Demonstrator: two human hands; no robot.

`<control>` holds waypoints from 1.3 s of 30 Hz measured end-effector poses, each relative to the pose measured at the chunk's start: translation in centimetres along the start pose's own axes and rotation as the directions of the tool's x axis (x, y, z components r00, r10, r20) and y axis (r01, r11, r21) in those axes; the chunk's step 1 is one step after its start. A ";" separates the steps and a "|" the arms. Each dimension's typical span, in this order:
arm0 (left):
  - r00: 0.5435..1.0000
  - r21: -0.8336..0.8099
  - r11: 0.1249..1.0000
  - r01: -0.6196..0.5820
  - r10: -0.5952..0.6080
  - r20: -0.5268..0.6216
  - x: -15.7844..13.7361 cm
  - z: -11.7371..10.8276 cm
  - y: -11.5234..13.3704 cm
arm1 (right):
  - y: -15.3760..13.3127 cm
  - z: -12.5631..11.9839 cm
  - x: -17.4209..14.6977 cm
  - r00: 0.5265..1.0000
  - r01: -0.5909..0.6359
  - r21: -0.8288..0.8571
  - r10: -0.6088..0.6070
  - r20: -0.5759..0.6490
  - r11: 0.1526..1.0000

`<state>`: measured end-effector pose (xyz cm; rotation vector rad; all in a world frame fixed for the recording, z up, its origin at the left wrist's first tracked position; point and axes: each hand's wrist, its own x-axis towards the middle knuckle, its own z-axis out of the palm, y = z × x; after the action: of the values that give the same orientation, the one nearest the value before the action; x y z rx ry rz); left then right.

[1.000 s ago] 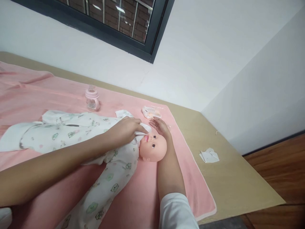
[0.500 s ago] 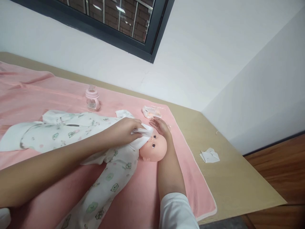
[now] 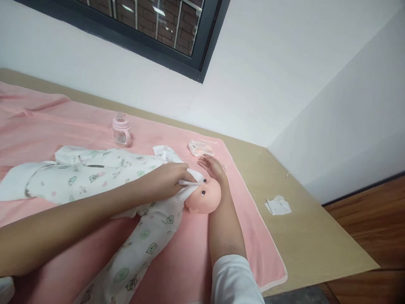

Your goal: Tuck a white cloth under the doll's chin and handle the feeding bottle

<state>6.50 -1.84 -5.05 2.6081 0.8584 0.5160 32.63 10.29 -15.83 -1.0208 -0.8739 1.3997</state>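
A baby doll (image 3: 209, 197) lies on its back in a white printed outfit (image 3: 104, 171), its head toward the right. My left hand (image 3: 174, 177) reaches across the doll's chest, fingers pinched on a folded white tissue (image 3: 193, 179). That tissue lies against the lower face and hides the mouth. Behind the doll's head, my right hand (image 3: 213, 166) rests palm up, its fingers stretched out and holding nothing. The right forearm runs along the crown of the head.
A pink blanket (image 3: 177, 261) covers much of the tan tabletop (image 3: 303, 236). Beyond the doll stands a pink-lidded baby bottle (image 3: 122, 133). A clear plastic packet (image 3: 201, 147) lies near the right hand. On the bare tabletop sits a crumpled white tissue (image 3: 278, 205). A window (image 3: 177, 63) is above.
My left hand has shifted slightly down and toward the doll's face with the tissue. My right hand stays where it was.
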 end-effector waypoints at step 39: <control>0.990 0.048 0.995 0.091 -0.085 -0.114 -0.5 -1.0 -0.3 | -0.4 0.3 -0.3 0.999 -0.019 -0.017 0.019 -0.033 1.000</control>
<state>5.49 -1.71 -4.46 2.5955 1.0318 0.6282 32.48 9.99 -15.34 -1.0652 -0.8558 1.3897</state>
